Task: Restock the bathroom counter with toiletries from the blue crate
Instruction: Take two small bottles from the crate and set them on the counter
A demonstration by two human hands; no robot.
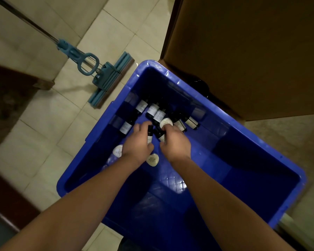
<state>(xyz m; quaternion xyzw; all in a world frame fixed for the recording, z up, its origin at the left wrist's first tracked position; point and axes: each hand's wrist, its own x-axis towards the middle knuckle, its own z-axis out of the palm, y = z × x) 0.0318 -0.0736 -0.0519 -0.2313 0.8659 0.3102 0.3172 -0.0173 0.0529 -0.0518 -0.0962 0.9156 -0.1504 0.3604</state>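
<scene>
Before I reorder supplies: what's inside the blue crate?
The blue crate holds several white-labelled dark bottles and three round white soaps. The left hand and right hand each grip a bottle; anything beneath them is hidden.

One large blue plastic crate (252, 187); eight small dark bottles with white labels (152, 109) visible; three round white wrapped soaps (117, 150); one blue sponge mop (110, 78), far left.

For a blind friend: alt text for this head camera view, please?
Two hands reach into a blue crate on a tiled floor: the left hand grips a dark bottle, the right hand a second bottle, among loose bottles and round white packets. A mop lies nearby.
</scene>
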